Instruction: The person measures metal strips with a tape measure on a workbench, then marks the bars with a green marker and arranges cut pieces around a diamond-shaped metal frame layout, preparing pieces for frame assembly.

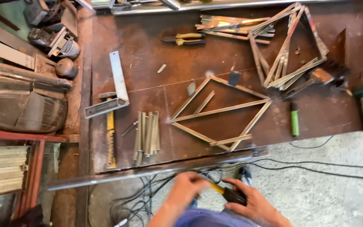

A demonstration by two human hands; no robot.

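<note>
Rusty steel surface [156,46] carries a diamond-shaped metal strip frame [220,112] at centre, a stack of similar frames [288,48] at the far right, a bundle of short cut strips [147,136], a steel try square [113,86], a yellow-handled hammer [110,134], yellow-handled pliers [184,39] and a green marker [294,120].

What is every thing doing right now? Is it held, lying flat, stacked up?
left hand: blurred, at the tool's yellow end
right hand: closed around black-and-yellow tool
diamond frame: flat on the bench, untouched
short metal strips: bundled side by side
stacked frames: piled, leaning on each other
pliers: lying shut
steel square: lying flat
green marker: lying flat
</note>
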